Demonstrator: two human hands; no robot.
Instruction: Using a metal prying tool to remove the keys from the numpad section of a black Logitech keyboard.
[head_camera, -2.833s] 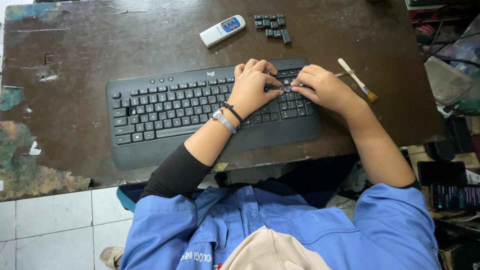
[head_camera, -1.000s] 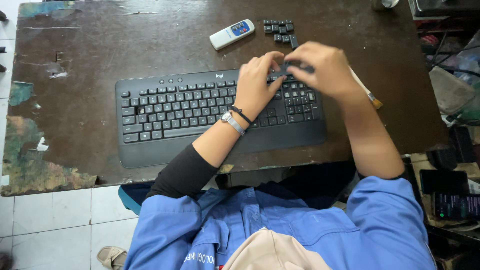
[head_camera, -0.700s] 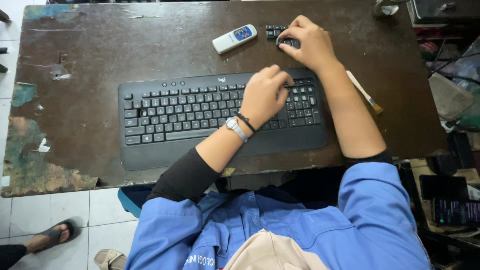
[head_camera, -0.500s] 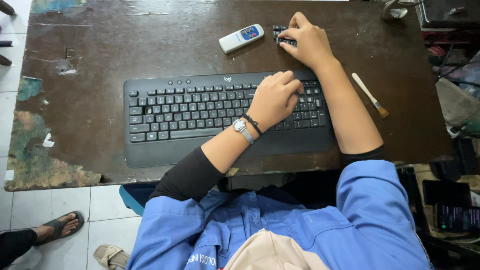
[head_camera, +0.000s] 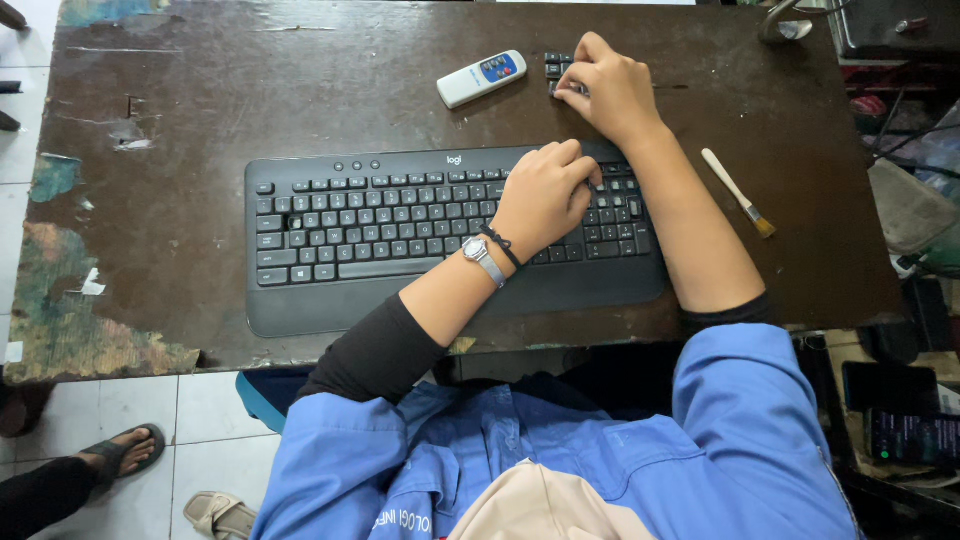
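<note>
My right hand (head_camera: 612, 88) pinches loose black keycaps (head_camera: 553, 66) beside the white remote (head_camera: 482, 78); my left hand (head_camera: 542, 195) rests curled on the black keyboard (head_camera: 400, 230).

Worn dark wooden table (head_camera: 200, 110) over white tiled floor (head_camera: 140, 410).

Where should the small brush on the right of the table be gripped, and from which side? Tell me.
Grip the small brush by its pale handle, around the middle. It lies flat and slanted on the bare table, bristles toward the near right, clear of the keyboard and the right hand. Come from above, fingers pinching across the narrow handle, which looks easiest.
</note>
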